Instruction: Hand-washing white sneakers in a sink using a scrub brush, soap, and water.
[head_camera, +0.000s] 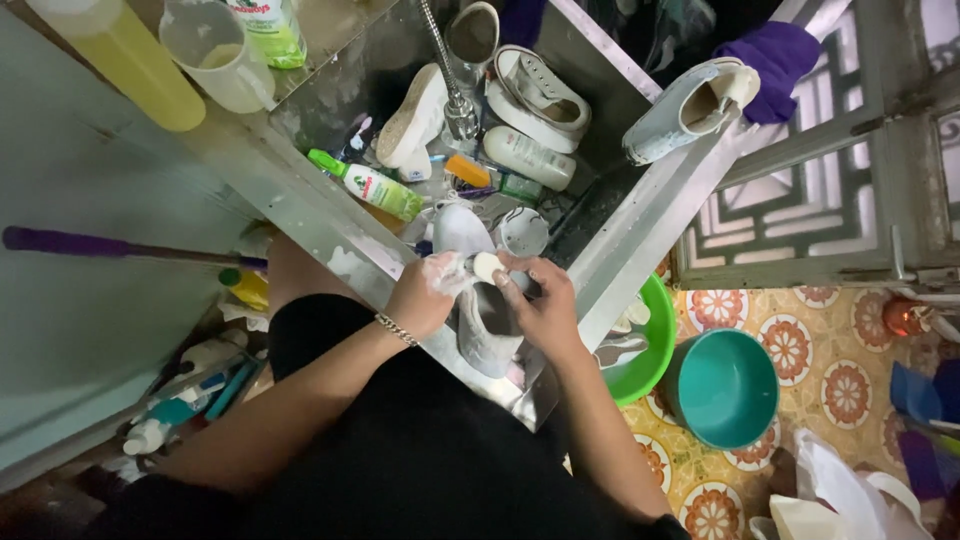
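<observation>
Two bare hands meet at the centre of the frame over a stainless steel sink (640, 225). The left hand (425, 293), soapy and with a chain bracelet at the wrist, closes its grip round a small pale scrubbing brush (487, 267), whose rounded end pokes out between the fingers. The right hand (543, 308) curls its grip over the upper edge of a grey wet sneaker (485, 335), which rests on the sink's near rim just below the brush; the brush seems to touch the shoe, though foam blurs the contact. Further up in the basin lie several white sneakers (540, 95) around a chrome tap (458, 100), beside a green dish-soap bottle (368, 184) and a white lotion bottle (528, 157). A light blue shoe (680, 112) sits on the sink's right rim. At lower right, a teal plastic bucket (722, 388) and a green plastic basin (655, 350) stand on a patterned tile floor (830, 350).
</observation>
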